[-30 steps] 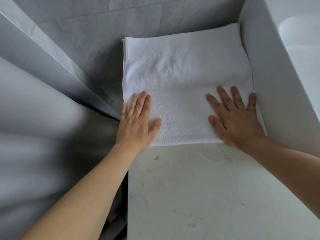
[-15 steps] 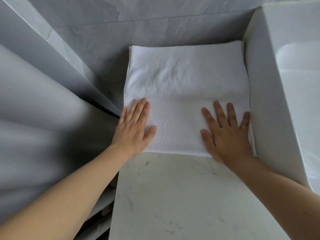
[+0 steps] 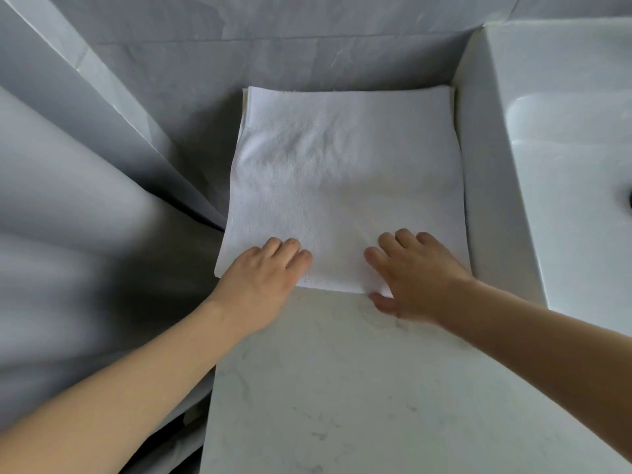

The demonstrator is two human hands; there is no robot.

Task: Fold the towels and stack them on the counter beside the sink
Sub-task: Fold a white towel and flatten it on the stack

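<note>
A folded white towel (image 3: 342,172) lies flat on the pale marble counter (image 3: 342,388), pushed against the back wall and the sink's side. A cream edge of another layer (image 3: 243,111) peeks out beneath it at the left. My left hand (image 3: 260,282) rests on the towel's near-left corner with its fingers bent; its thumb is hidden. My right hand (image 3: 417,275) sits at the near edge, fingers curled on top and thumb at the edge below, pinching the cloth.
A white raised sink basin (image 3: 564,148) borders the towel on the right, its drain at the frame's right edge. Grey tiled wall (image 3: 273,56) stands behind. To the left the counter ends at a drop beside grey slanted panels (image 3: 85,200).
Both hands slid back from the towel's middle toward its near edge and went from flat palms to curled fingers. The view shifted, showing more of the sink.
</note>
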